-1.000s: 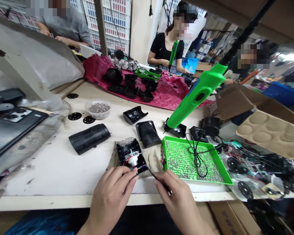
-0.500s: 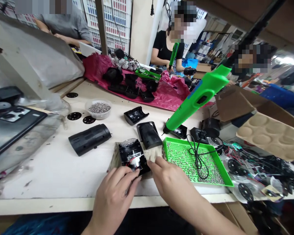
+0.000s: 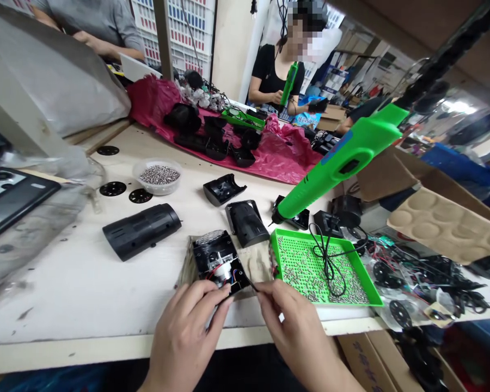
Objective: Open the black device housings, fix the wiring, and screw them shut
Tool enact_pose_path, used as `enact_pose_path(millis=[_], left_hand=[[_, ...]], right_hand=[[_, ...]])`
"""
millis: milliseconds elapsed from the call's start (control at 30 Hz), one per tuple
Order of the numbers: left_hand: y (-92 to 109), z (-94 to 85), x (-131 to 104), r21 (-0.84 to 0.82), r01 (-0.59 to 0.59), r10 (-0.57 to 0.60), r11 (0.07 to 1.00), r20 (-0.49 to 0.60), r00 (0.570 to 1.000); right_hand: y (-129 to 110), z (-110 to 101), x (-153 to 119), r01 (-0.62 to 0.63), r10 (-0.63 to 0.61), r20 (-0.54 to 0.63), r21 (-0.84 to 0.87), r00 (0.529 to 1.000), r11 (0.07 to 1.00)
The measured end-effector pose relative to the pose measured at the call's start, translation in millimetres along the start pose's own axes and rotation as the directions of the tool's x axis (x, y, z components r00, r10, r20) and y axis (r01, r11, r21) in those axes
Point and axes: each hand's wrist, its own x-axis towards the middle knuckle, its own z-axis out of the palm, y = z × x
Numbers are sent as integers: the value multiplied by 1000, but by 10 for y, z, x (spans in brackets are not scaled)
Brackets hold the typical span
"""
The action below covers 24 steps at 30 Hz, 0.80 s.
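The left hand [image 3: 188,321] has its grip closed on the near edge of an open black plastic housing [image 3: 218,258] with a white round part and red and blue wires inside. The right hand [image 3: 292,316] pinches a thin black cable [image 3: 251,283] between thumb and fingertips beside the housing's right edge. The housing lies on a crumpled beige cloth [image 3: 259,265] at the near middle of the white surface [image 3: 65,294].

Right of the cloth is a shallow green plastic tray [image 3: 369,280] of small metal screws, a coiled black cord [image 3: 329,267] lying over it. Left of the housing lies a black half-cylinder shell [image 3: 142,231]; just behind the housing is a curved black cover [image 3: 247,223].

Farther back, a clear round bowl [image 3: 158,188] holds more screws, and a bright green electric screwdriver [image 3: 335,163] hangs tilted, tip down, behind the tray. Beyond, black parts rest on magenta plastic sheeting [image 3: 281,158]; behind that, a person in a black top [image 3: 275,73] holds another green tool [image 3: 289,84].
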Motion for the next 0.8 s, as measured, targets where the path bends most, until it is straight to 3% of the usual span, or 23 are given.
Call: enact_pose_path(millis=[233, 367, 500, 633, 800], left_hand=[[8, -5, 7, -27, 24, -24, 999, -19, 1000], [10, -11, 14, -43, 25, -26, 999, -28, 999], [8, -9, 18, -39, 27, -29, 999, -39, 999], [10, 4, 16, -49, 32, -34, 998, -45, 998], [13, 13, 1, -39, 29, -31, 999, -55, 998]], right_hand=[[-117, 54, 441, -116, 126, 142, -76, 982, 990], [-124, 49, 538, -174, 183, 167, -69, 969, 982], [-101, 39, 447, -196, 192, 167, 8, 967, 981], [-71, 89, 229, -135, 127, 71, 110, 989, 985], [-57, 124, 9, -53, 51, 37, 62, 998, 997]])
